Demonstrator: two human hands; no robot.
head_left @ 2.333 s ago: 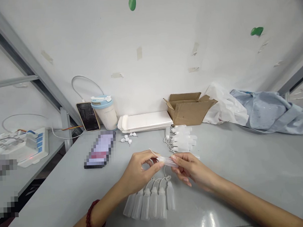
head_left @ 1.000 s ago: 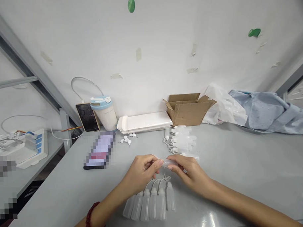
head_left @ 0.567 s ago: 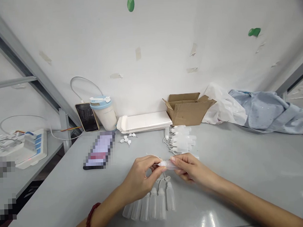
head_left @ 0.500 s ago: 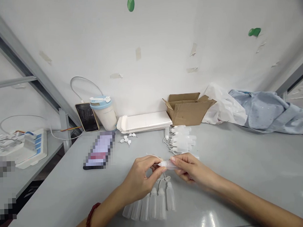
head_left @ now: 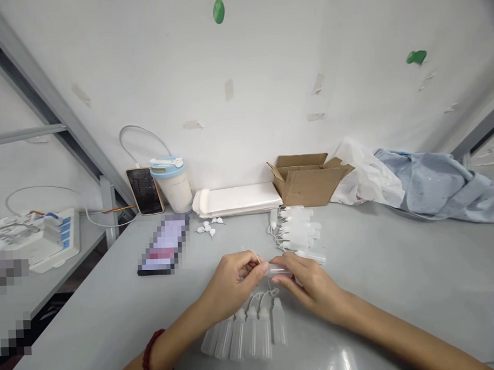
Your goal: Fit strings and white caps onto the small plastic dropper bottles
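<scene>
My left hand [head_left: 240, 279] pinches the neck end of a small clear plastic bottle [head_left: 280, 269], with a thin white cord beside its fingers. The bottle lies level between both hands, its body held by the fingers and thumb of my right hand [head_left: 305, 280]. The fingertips of my left hand hide the bottle's tip. Below the hands, several clear bottles [head_left: 252, 334] lie side by side, with thin cords at their necks. Behind my right hand is a cluster of bottles [head_left: 299, 229] with white cords. Several small white tips [head_left: 207, 228] lie further left.
A pixelated phone [head_left: 164, 244] lies at the left. Along the wall stand another phone [head_left: 145, 191], a cup [head_left: 174, 187], stacked white cartons [head_left: 239, 199], a cardboard box [head_left: 309, 185], a white bag [head_left: 364, 175] and blue cloth [head_left: 441, 183]. A power strip [head_left: 58, 243] is far left.
My left fingers have closed over the bottle's tip, which showed before. My right thumb has shifted from the top of the bottle to its near side. The view has moved slightly.
</scene>
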